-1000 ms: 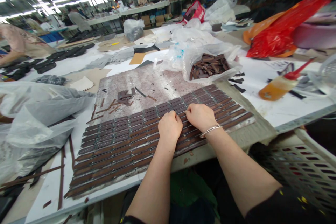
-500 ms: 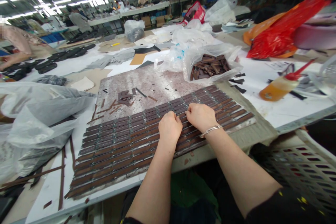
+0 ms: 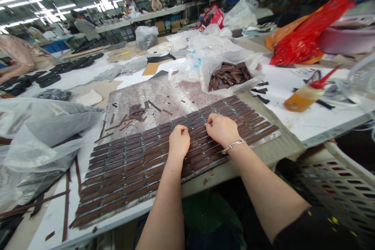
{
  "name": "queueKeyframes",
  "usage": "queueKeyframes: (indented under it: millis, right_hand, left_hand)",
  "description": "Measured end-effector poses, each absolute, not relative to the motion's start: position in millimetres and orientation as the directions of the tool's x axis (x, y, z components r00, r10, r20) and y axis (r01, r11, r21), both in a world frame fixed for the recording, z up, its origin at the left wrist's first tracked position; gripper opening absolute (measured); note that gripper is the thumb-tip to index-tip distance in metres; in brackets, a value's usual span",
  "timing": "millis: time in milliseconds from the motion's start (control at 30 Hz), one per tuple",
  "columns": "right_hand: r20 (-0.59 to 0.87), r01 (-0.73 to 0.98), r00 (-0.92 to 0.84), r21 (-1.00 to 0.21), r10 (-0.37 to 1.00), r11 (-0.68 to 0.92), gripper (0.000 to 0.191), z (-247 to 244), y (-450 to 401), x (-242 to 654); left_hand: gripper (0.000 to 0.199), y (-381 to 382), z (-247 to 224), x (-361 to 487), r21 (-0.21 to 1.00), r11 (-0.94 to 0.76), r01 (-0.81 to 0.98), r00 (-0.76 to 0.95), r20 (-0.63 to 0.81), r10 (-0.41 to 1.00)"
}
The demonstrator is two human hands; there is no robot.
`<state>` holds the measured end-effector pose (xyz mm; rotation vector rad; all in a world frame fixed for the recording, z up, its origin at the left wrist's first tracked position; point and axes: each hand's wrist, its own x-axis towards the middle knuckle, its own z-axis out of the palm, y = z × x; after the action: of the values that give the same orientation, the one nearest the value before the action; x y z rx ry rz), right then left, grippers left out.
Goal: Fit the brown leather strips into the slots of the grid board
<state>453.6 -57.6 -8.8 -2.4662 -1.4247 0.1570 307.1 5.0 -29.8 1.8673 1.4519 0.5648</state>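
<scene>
Rows of narrow brown strips (image 3: pixel 117 177) lie side by side on a mottled board (image 3: pixel 175 90), covering its near part. My left hand (image 3: pixel 179 141) is over the middle of these rows, thumb and fingers pinched together at the strips. To its right, my right hand (image 3: pixel 222 129), with a bangle at the wrist, is also closed in a pinch at the same rows. A small gap separates the two hands. Whatever is between the fingertips is too small and hidden to make out. Loose brown offcuts (image 3: pixel 137 111) are scattered on the board's far left part.
An open plastic bag of short brown pieces (image 3: pixel 230 76) stands behind the rows. On the right are a bottle of amber liquid (image 3: pixel 304 98) with a red nozzle and a red bag (image 3: pixel 301 43). A clear bag (image 3: pixel 43 140) lies left; a plastic basket (image 3: pixel 336 179) stands below right.
My left hand has shifted a little to the left, widening the gap to my right hand. My right hand stays at nearly the same spot on the rows. The view has shifted slightly.
</scene>
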Motion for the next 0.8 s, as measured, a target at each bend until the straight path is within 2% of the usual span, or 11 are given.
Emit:
queueKeyframes:
  millis: [100,167,333,400,500,600,700,800]
  right_hand:
    - [0.084,0.827,0.505,-0.334,0.859,-0.453,0.016,-6,-60,454]
    - [0.112,0.830,0.500,-0.345,0.859,-0.438,0.016,-6,-60,455]
    - [0.076,0.817,0.514,-0.345,0.854,-0.462,0.020,-11,-57,456]
    - [0.085,0.809,0.528,-0.354,0.845,-0.470,0.020,-11,-57,458]
    - [0.136,0.792,0.549,-0.399,0.825,-0.461,0.020,-10,-59,464]
    - [0.157,0.763,0.574,-0.458,0.803,-0.456,0.020,-11,-59,472]
    - [0.173,0.718,0.581,-0.569,0.795,-0.402,0.018,-5,-60,469]
    - [0.149,0.558,0.464,-0.815,0.873,-0.157,0.017,23,-70,445]
  left_hand:
    - [0.021,7,-31,305,0.797,-0.028,0.603,0.255,-0.159,0.954]
    - [0.022,7,-28,303,0.779,-0.074,0.623,0.267,-0.124,0.956]
    - [0.030,-3,-14,299,0.588,-0.442,0.678,0.468,0.118,0.876]
    - [0.034,-7,-12,299,0.491,-0.527,0.694,0.548,0.115,0.828]
    - [0.036,-13,-11,302,0.354,-0.562,0.747,0.586,0.047,0.809]
    - [0.037,-16,-11,304,0.302,-0.561,0.771,0.589,-0.004,0.808]
    - [0.037,-15,-10,304,0.331,-0.555,0.763,0.590,-0.008,0.807]
    - [0.037,-13,-8,304,0.419,-0.515,0.748,0.558,0.022,0.829]
